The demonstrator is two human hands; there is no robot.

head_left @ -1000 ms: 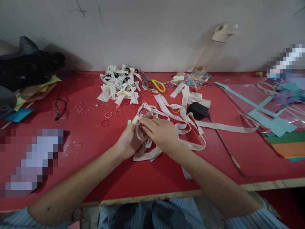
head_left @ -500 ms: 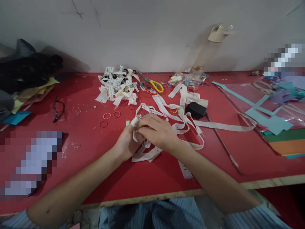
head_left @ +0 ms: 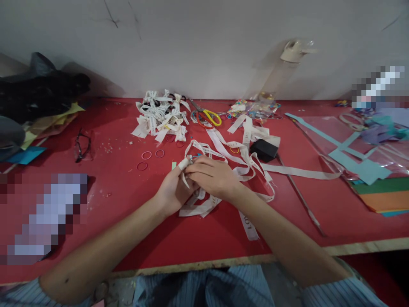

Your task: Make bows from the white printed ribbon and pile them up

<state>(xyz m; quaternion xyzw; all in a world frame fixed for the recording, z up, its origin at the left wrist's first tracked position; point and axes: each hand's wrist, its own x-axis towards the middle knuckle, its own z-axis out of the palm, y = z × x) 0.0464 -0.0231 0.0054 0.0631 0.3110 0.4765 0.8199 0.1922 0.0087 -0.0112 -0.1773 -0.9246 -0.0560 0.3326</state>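
My left hand [head_left: 174, 191] is closed on a white ribbon [head_left: 184, 163] wrapped at its thumb, with one short end hanging down. Over its fingers lies my right hand [head_left: 213, 175], its bent fingertips pressed against the ribbon and a bit of blue beside them. What exactly the fingertips pinch is hidden. Long loops of printed white ribbon [head_left: 251, 221] spread on the red table around and beneath both hands. Pink elastic bands [head_left: 146, 155] lie to the left of the hands. Behind them is a heap of white ribbon bows [head_left: 159, 111], next to scissors [head_left: 209, 118] with red and yellow handles.
A black block [head_left: 263, 149] sits right of the ribbons, beside a thin rod [head_left: 303, 200]. Glasses [head_left: 82, 145] and a dark bag [head_left: 41, 89] are at the left. Coloured sheets [head_left: 383, 196] and plastic lie at the right. The table's front edge [head_left: 191, 264] runs near my body.
The view has shifted slightly, moving the table items a little to the right. Both hands keep nearly the same pose at the ribbon, with only small finger movement.
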